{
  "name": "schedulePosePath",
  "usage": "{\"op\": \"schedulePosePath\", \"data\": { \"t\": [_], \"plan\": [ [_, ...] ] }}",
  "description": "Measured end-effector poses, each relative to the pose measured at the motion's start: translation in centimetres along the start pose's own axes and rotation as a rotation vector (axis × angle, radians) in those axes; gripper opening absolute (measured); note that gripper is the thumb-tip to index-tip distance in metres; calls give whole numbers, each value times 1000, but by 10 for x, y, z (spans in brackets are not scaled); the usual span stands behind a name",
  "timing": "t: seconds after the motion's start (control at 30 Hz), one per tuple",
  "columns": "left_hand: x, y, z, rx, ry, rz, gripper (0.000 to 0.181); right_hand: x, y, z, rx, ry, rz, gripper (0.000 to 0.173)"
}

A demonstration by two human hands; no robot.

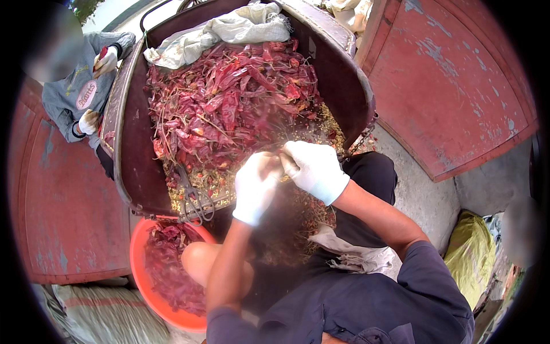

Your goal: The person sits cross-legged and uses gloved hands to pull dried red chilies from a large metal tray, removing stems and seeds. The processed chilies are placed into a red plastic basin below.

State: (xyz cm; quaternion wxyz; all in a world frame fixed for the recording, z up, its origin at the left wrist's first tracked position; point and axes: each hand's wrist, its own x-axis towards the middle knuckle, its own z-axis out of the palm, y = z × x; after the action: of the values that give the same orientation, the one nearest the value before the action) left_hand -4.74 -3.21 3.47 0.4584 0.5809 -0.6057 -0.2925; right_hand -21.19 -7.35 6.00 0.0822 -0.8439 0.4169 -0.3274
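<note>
My left hand (257, 185) and my right hand (316, 168), both in white gloves, meet over the near edge of a metal cart bed (142, 195). Their fingers are bent together at the tips; blur and glare hide whether anything is pinched between them. Beyond them lies a heap of dried red chili peppers (230, 107), with pale seeds (223, 182) scattered along its near side. Left of my left hand, metal scissors (197, 206) rest at the cart's edge. Below the hands, dry stems (311, 210) are piled near my lap, partly blurred.
An orange-red plastic basin (139, 275) of dried chilies stands by my left leg. A white woven sack (245, 26) lies over the heap's far side. Another person's gloved hand (106, 62) holds a chili at left. Red metal gates (447, 81) flank the cart; a yellow-green sack (470, 253) sits right.
</note>
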Motion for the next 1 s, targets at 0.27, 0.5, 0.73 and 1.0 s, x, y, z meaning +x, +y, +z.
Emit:
{"op": "schedulePosePath", "data": {
  "t": [0.27,0.5,0.73,1.0],
  "plan": [
    [-4,10,-3,-414,-61,-134,30,10,9,1,1493,-148,888,23],
    [-7,28,-16,-558,-196,-211,30,4,14,-13,1110,-137,585,24],
    [-10,21,-13,-467,-227,-195,31,-3,7,-40,313,-56,-151,33],
    [-12,0,-5,-333,-225,-93,37,-18,9,-27,690,-150,59,33]
  ]
}}
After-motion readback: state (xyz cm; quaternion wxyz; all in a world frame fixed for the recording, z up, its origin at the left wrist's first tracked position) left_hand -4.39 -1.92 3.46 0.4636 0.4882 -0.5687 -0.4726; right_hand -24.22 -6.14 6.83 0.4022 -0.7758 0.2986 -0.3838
